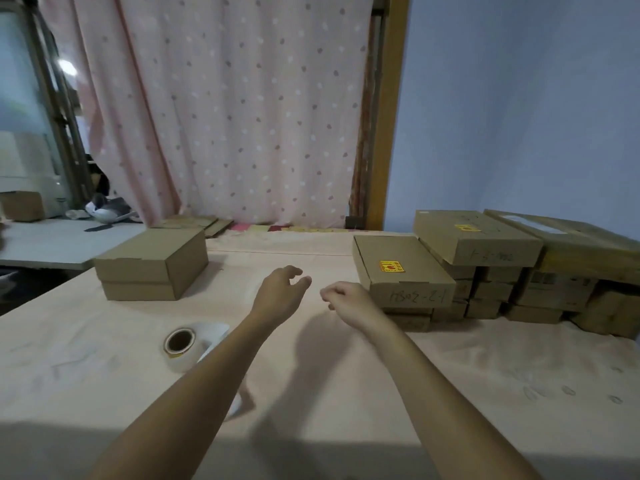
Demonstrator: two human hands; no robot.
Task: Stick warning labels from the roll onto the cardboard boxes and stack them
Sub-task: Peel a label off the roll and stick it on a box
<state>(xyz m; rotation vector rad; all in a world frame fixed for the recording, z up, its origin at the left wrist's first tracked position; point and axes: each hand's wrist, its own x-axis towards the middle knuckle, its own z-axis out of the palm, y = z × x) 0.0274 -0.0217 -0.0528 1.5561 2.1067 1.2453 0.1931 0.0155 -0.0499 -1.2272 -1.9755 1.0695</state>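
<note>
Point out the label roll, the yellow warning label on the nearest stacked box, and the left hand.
label roll (179, 342): head view, cardboard core.
yellow warning label (392, 266): head view, its centre.
left hand (280, 289): head view, back of hand.

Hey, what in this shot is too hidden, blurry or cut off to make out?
- Label roll: head view, the left forearm covers its loose strip.
- Yellow label on the nearest right box: print too small to read.
- Far right stack: cut off by the frame edge.
- Right hand: curled, so whether it pinches anything cannot be told.
</note>
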